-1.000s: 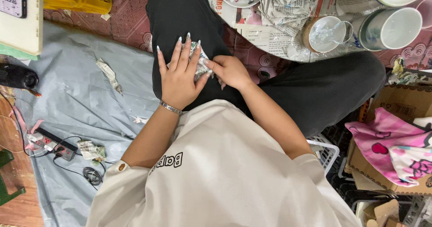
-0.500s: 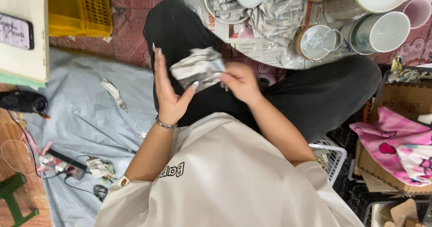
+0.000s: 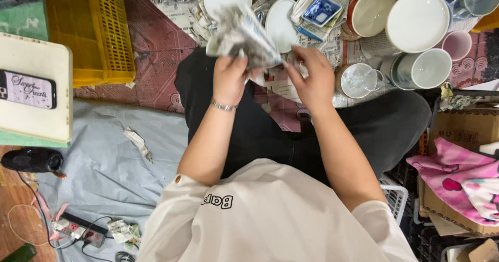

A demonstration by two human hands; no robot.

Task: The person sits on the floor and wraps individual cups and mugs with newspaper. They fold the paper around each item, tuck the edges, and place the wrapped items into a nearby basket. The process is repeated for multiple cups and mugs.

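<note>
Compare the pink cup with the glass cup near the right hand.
The pink cup is opaque and pale pink; the glass cup is clear, so the paper beneath shows through. The pink cup sits farther from the right hand, near the large white bowl; the glass cup lies just beside that hand. The glass cup shows a handle; none is visible on the pink cup. Both stand open side up on newspaper.

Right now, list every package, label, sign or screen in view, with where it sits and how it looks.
Phone: far left on a cream board, black case, pale printed back.
Cardboard box: right edge, brown, under pink cloth.
Blue packet: top centre among dishes, square, patterned.
Newspaper bundle: crumpled grey print, gripped by left hand, right hand beside it.
</note>
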